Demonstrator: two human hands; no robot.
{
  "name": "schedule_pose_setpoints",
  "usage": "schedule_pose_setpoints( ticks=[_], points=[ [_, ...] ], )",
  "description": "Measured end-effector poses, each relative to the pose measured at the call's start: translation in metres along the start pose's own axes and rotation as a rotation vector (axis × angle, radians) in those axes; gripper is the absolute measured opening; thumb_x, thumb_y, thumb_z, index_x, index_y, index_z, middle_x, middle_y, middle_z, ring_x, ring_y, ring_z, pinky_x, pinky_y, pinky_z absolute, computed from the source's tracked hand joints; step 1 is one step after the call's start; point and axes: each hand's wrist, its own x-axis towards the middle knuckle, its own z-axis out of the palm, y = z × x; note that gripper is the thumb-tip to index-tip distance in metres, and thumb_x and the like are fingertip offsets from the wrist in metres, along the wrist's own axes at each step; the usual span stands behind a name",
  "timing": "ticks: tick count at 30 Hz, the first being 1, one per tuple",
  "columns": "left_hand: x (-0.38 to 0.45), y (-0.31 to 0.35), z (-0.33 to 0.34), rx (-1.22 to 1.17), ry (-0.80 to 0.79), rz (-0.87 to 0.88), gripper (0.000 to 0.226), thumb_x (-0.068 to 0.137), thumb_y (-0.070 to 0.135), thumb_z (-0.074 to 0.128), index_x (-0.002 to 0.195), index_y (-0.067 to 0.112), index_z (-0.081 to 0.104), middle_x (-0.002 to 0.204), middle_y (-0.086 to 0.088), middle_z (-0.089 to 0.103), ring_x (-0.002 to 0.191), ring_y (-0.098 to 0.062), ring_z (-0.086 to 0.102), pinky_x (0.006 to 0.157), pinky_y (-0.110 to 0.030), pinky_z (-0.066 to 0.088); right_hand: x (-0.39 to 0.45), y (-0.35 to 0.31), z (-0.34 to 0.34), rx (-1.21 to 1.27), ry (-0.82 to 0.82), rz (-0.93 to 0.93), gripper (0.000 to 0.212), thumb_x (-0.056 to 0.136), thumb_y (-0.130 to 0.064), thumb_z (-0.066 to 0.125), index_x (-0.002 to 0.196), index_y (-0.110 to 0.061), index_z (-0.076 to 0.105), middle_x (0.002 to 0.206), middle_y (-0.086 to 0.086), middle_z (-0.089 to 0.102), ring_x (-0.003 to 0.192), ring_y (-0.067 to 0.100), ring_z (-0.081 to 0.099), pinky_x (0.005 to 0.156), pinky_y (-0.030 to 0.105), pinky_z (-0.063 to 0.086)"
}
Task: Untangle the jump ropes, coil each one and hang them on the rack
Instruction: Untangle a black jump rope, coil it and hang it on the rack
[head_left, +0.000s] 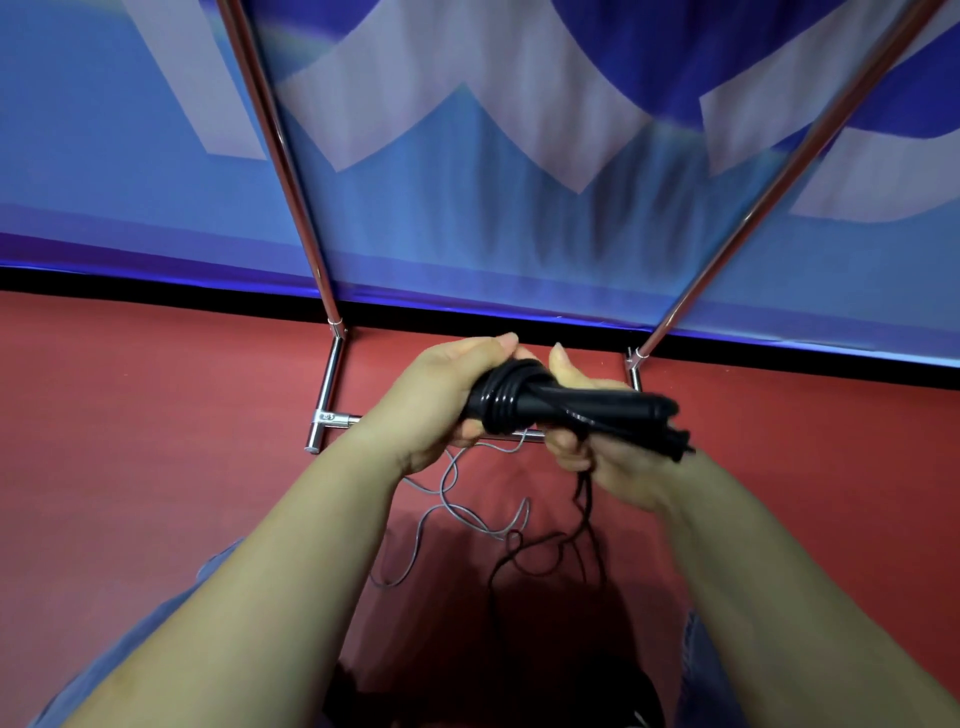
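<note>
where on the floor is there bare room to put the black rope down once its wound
Bare red floor lies left of the rack's base bar, and more to the right of the right post. Crowded: below the hands, the grey rope and the black rope's loose end sprawl together.

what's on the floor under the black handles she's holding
A thin grey rope and loose black cord lie on the red floor; the forearms cover whatever lies beside them.

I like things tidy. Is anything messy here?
Yes. A thin grey rope lies in loose squiggles on the red floor, and the black rope dangles down uncoiled from the black handles both hands hold.
</note>
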Motion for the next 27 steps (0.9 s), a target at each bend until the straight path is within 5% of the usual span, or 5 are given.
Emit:
schedule_pose_setpoints(
  ticks=[3, 8, 16, 21, 27],
  points=[
    [0.004, -0.002, 0.002, -0.084, 0.081, -0.045, 0.031, 0.098, 0.029, 0.043, 0.083, 0.009, 0.061, 0.041, 0.000, 0.036, 0.029, -0.008, 0.022, 0.040, -0.010, 0.011, 0.006, 0.007, 0.013, 0.043, 0.087, 0.018, 0.054, 0.101, -0.039, 0.025, 0.058, -0.010, 0.044, 0.034, -0.006, 0.036, 0.031, 0.004, 0.027, 0.035, 0.015, 0.022],
    [0.007, -0.004, 0.004, -0.109, 0.241, -0.117, 0.031, 0.096, 0.032, 0.047, 0.076, 0.012, 0.060, 0.042, -0.002, 0.036, 0.028, -0.008, 0.024, 0.037, -0.010, 0.014, 0.005, 0.008, 0.018, -0.097, 0.184, -0.041, 0.049, 0.101, -0.018, 0.029, 0.060, -0.008, 0.054, 0.035, -0.004, 0.045, 0.032, 0.010, 0.036, 0.033, 0.016, 0.029],
    [0.010, -0.004, -0.009, 0.106, 0.672, -0.036, 0.033, 0.094, 0.028, 0.054, 0.062, 0.019, 0.057, 0.039, 0.007, 0.047, 0.041, -0.014, 0.043, 0.039, -0.018, 0.031, -0.003, 0.013, 0.029, -0.496, -0.048, 0.001, 0.029, 0.100, -0.024, 0.039, 0.089, -0.013, 0.063, 0.038, -0.005, 0.050, 0.032, 0.009, 0.044, 0.039, 0.018, 0.038],
    [0.008, -0.008, -0.015, 0.478, 0.664, 0.080, 0.042, 0.093, 0.036, 0.052, 0.055, 0.019, 0.050, 0.045, 0.003, 0.046, 0.050, -0.022, 0.042, 0.053, -0.029, 0.031, -0.010, 0.002, 0.017, -0.943, 0.037, -0.284, 0.024, 0.090, -0.027, 0.057, 0.077, -0.008, 0.063, 0.056, 0.002, 0.056, 0.052, 0.010, 0.044, 0.057, 0.029, 0.039],
    [0.009, -0.010, -0.015, 0.624, 0.479, -0.057, 0.041, 0.093, 0.035, 0.053, 0.057, 0.014, 0.051, 0.048, -0.002, 0.045, 0.053, -0.025, 0.043, 0.057, -0.029, 0.038, -0.006, -0.003, -0.005, -0.895, 0.240, -0.435, 0.005, 0.077, -0.028, 0.074, 0.075, -0.025, 0.070, 0.066, -0.007, 0.064, 0.067, 0.016, 0.058, 0.070, 0.036, 0.050]
  ],
)
